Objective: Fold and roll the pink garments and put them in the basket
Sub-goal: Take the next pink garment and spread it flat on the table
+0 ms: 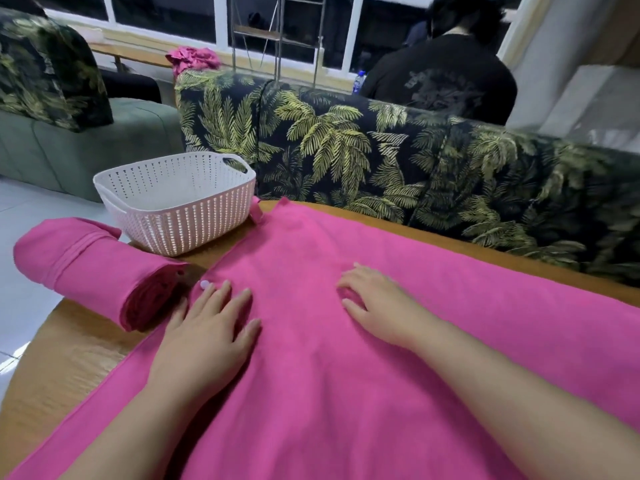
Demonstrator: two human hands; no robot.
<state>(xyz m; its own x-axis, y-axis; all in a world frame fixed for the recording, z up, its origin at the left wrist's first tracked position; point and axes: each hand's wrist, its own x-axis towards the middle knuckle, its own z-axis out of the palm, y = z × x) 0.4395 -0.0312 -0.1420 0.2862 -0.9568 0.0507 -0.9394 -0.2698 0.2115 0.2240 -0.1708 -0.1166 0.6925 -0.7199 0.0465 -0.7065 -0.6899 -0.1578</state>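
Head view shows no writing that I can read; the grey print on the back of the person's black shirt behind the sofa is too blurred, and the label of the small bottle beside that person is too small.

I take the basket as landmark. It is white, with many small holes, and it stands on the wooden table. Just right of the basket a pink garment lies flat over the table; its near part and its right part are cut off by the picture edges. A narrow pink strap of it touches the right wall of the basket.

My left hand lies flat on this garment, in front of the basket, with straight spread fingers, gripping nothing. A small white button sits just at my fingertips. My right hand rests on the same cloth further right of the basket; its fingers are loosely bent, their tips press the cloth and do not pinch it.

In front of the basket and left, nearly touching it, a rolled pink garment lies on the table edge.

Far behind the basket a pink heap sits over the sofa back; its shape is hard to make out.
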